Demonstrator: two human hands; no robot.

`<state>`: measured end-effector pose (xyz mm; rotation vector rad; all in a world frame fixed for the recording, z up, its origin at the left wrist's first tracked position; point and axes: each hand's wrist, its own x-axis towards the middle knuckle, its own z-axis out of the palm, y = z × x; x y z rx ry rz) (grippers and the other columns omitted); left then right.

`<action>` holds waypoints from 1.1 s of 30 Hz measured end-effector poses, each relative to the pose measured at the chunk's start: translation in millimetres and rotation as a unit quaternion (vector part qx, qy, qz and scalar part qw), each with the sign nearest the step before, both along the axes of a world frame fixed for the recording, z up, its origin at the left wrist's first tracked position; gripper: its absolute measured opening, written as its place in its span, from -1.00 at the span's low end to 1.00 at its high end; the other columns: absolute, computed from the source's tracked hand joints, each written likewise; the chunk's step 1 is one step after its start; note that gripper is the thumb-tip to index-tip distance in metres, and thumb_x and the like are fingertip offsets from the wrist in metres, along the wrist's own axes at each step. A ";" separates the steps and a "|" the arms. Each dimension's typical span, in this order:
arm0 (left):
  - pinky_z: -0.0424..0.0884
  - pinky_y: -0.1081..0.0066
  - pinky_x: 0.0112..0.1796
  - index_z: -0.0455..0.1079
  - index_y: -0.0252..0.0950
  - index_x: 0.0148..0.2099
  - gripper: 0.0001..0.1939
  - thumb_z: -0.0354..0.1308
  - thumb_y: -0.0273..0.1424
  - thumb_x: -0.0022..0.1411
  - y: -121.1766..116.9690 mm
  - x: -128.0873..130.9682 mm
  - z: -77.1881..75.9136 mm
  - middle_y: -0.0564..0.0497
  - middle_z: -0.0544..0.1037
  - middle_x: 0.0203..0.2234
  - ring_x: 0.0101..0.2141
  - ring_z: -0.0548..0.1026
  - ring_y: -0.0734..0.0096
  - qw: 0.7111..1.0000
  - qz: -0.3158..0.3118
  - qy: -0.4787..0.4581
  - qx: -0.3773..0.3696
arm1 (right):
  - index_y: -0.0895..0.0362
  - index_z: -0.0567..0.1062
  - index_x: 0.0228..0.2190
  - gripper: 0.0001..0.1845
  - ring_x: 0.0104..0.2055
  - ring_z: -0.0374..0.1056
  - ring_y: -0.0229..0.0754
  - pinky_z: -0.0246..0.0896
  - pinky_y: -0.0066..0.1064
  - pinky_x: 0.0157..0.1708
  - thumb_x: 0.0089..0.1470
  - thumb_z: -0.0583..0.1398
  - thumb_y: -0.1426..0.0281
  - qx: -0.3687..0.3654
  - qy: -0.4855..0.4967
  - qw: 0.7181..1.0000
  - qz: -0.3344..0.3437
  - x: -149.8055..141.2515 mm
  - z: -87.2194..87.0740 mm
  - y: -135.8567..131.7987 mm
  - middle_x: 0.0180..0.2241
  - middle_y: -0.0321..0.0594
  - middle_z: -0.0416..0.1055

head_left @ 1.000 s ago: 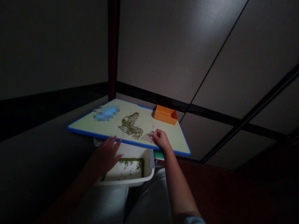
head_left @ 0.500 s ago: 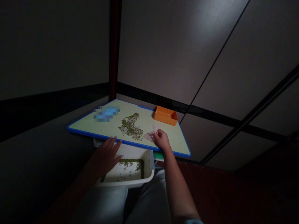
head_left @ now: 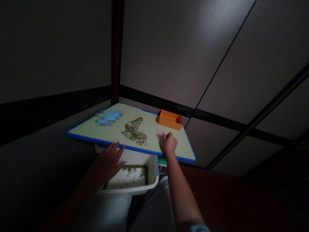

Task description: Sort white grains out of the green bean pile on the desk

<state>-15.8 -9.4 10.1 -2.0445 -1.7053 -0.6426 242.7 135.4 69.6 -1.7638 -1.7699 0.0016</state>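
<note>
On a pale board with a blue rim (head_left: 89, 139), a loose heap of small green and pale bits (head_left: 135, 132) lies near the middle. My right hand (head_left: 170, 143) is closed at the right of the heap, pinching a thin, see-through plastic-like piece (head_left: 159, 133) against or just above the board. Its exact kind is unclear. My left hand (head_left: 109, 162) is open with fingers spread, their tips resting at the board's near edge. Below that hand is a white tub (head_left: 135, 190) with more green bits inside.
An orange open box (head_left: 170, 120) stands at the board's far right corner. A blurred-out blue item (head_left: 109, 118) lies at the left. Dark panelled walls (head_left: 169, 54) close in behind the board. A green thing (head_left: 162, 160) shows beneath its near edge.
My right hand has moved slightly, turning and carrying the see-through piece a little up and away from the heap. My left hand stays at the board's edge.
</note>
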 end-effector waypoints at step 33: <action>0.43 0.05 0.03 0.36 -0.39 0.17 -0.44 0.12 -0.22 0.19 -0.5 -1.4 -0.3 -0.39 0.42 0.14 0.15 0.38 -0.11 0.999 0.013 0.045 -0.006 | 0.23 0.44 -0.13 -0.68 -0.13 0.47 0.00 0.07 -0.26 -0.16 0.29 0.06 0.25 -0.057 -0.191 0.980 0.026 3.9 11.4 30.8 -0.19 0.11 0.55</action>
